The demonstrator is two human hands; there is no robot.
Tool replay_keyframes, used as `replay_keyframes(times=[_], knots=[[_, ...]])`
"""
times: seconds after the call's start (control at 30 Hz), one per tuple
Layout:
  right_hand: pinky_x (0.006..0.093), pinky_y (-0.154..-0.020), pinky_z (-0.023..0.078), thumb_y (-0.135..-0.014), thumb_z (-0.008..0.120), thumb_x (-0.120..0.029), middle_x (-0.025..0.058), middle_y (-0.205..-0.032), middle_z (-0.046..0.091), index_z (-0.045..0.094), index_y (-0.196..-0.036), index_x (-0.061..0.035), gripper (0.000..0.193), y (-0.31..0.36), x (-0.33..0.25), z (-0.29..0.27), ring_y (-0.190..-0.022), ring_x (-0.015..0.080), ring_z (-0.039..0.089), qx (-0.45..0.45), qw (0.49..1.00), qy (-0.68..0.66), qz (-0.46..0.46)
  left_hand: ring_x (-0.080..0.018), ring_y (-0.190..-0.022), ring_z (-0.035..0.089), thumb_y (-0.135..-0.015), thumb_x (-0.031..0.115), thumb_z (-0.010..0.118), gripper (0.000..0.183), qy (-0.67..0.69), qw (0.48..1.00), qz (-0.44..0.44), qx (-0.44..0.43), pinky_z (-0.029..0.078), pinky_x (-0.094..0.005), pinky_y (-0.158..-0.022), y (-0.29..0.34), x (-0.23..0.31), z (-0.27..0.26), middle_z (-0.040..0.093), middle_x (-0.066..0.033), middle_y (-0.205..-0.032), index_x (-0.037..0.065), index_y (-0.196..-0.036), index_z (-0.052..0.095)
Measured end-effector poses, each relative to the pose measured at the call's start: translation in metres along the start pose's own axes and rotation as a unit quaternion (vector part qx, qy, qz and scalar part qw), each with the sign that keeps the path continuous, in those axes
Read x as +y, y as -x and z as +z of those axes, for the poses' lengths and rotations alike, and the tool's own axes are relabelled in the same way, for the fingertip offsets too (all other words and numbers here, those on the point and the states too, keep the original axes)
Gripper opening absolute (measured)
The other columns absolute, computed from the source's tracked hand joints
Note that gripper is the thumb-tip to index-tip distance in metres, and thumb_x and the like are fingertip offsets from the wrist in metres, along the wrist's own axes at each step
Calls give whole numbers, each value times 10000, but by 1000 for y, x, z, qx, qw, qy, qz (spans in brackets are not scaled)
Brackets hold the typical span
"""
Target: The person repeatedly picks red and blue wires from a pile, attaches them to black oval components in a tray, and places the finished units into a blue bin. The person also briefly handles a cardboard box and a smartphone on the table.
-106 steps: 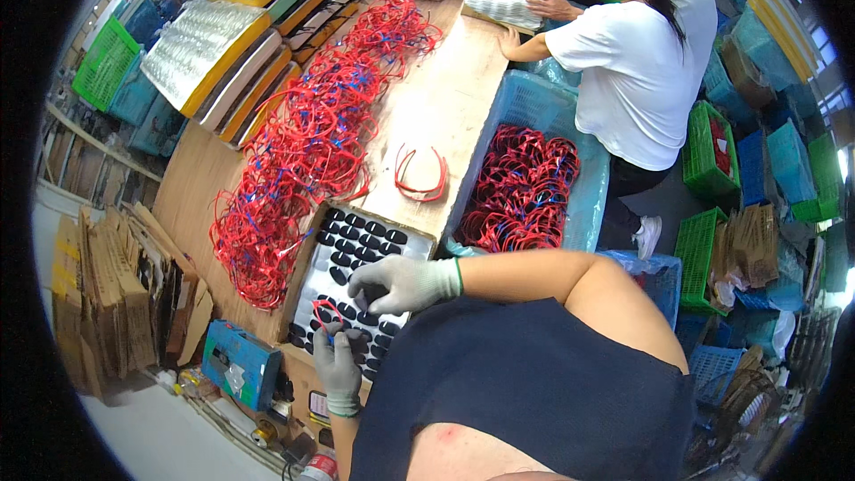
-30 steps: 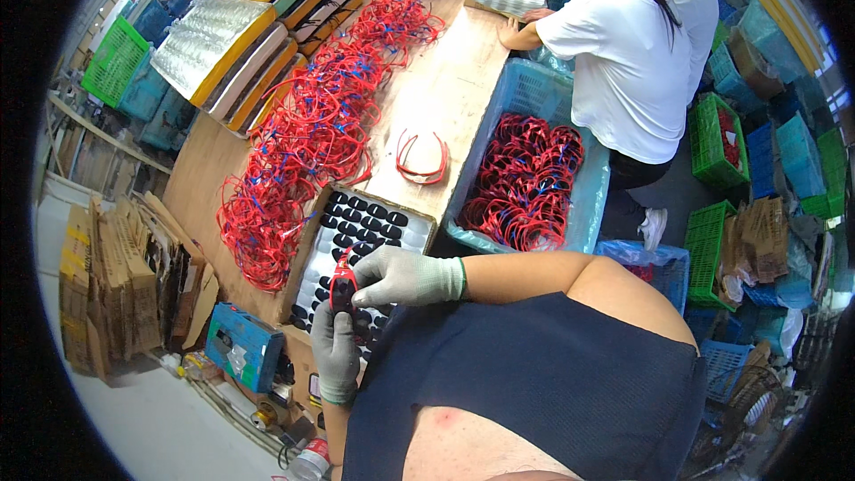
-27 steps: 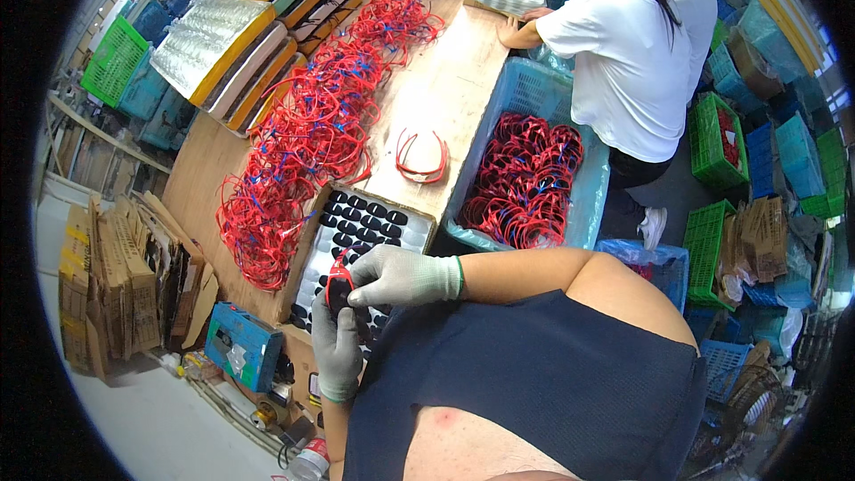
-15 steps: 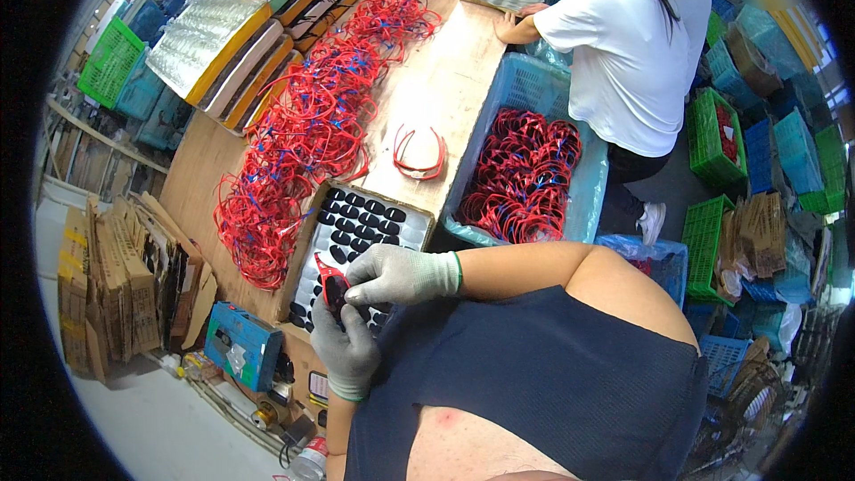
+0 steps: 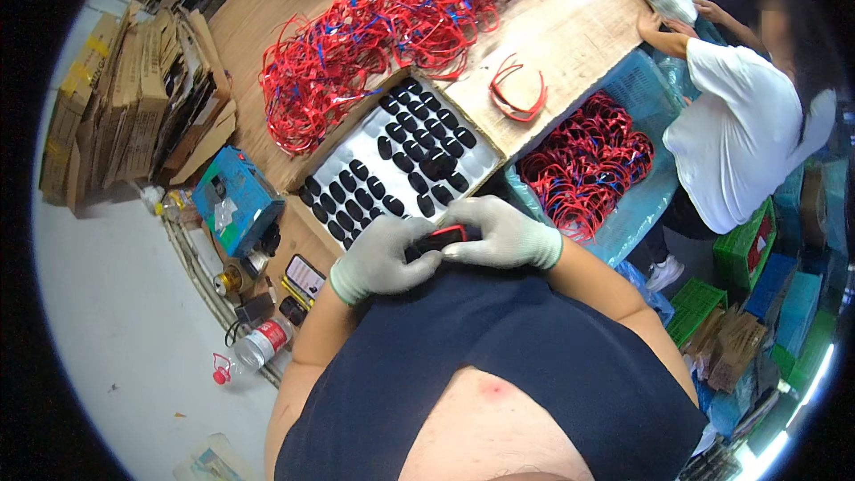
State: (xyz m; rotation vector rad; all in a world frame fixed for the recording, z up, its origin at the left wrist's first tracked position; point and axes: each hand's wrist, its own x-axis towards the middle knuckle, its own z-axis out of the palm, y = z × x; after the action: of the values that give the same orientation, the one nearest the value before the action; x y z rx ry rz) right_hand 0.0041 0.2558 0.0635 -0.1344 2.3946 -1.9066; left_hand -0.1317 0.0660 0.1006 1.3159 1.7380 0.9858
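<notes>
Close to my chest, both gloved hands grip a pair of red-framed glasses (image 5: 456, 234) with a dark lens showing. My left hand (image 5: 385, 255) closes on the left end, its fingers bent around it. My right hand (image 5: 506, 233) pinches the right end between thumb and fingers. Much of the glasses is hidden behind the gloves. Just beyond my hands lies a shallow cardboard box (image 5: 354, 116) lined in white, holding rows of dark oval lenses (image 5: 415, 137). Another pair of red glasses frames (image 5: 527, 116) lies on the wooden table (image 5: 561, 53), right of the box.
A long heap of red frames (image 5: 374, 31) covers the table's far side. A blue crate (image 5: 655, 111) of red frames stands at right, beside a person in a white shirt (image 5: 735, 116). At left are flattened cartons (image 5: 142, 98), a blue box (image 5: 236, 200), a phone (image 5: 305, 276) and a bottle (image 5: 264, 343).
My view has swung, so the table appears shifted. Both hands have drawn the glasses back from over the lens box toward my chest, and the glasses have turned.
</notes>
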Motion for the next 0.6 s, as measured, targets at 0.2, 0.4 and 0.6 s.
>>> replay_keyframes(times=[0.2,0.4,0.6], knots=[[319,-688,487,-954,574,-184,83,-768,648,645,-1037,26,236,10,-16,-25,-696,182,598,13,996,-25,90,-172,-736,671,-860,268,659,308,43,931,-221,287,516,-302,-693,-66,-166,6,709,-107,-812,-18,-970,694],[385,-718,511,-957,539,-151,203,-824,643,596,-1133,-3,237,26,9,-34,-761,334,650,103,990,-9,94,-444,-970,637,-814,326,675,403,-252,837,-286,392,492,-494,-891,-129,-255,0,673,-284,-970,-37,-988,663],[506,-740,507,-919,552,-159,303,-897,629,401,-1414,-33,533,29,15,-49,-829,457,643,123,985,67,102,-445,-999,588,-824,341,674,432,-196,850,-349,342,467,-507,-897,-153,-245,-9,648,-277,-1011,-38,-1029,642]])
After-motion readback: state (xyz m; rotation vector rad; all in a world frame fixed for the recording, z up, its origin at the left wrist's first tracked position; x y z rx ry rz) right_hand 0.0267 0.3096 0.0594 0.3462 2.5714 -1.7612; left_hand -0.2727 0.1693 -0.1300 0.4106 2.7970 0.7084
